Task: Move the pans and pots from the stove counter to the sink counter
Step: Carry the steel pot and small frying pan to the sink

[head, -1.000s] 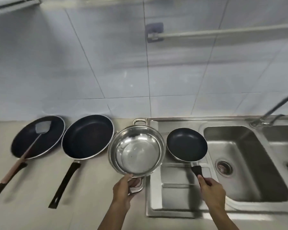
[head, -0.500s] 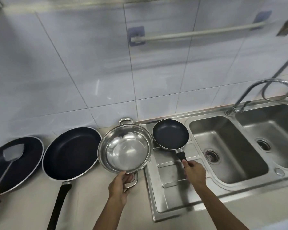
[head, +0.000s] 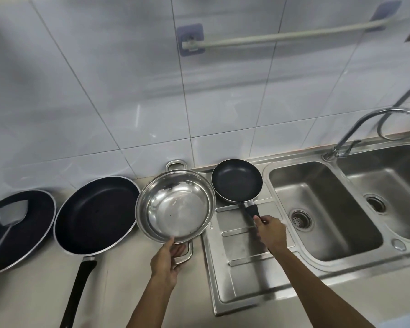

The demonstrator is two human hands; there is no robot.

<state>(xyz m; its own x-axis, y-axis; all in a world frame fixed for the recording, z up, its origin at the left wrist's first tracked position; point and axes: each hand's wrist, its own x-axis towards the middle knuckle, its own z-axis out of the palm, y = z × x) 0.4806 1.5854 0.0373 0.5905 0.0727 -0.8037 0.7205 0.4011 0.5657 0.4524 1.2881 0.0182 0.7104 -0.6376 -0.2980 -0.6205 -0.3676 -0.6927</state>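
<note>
On the steel drainboard beside the sink sits the small black pan, and the right hand has its fingers closed around the pan's handle. The left hand grips the near loop handle of the steel pot, which rests at the edge of the bench. Both look stiff and rather light; the polished pot may be slippery, so its loop handles are the safest hold. The far-left pan with the spatula is cut off, and the large pan has its handle end out of view.
</note>
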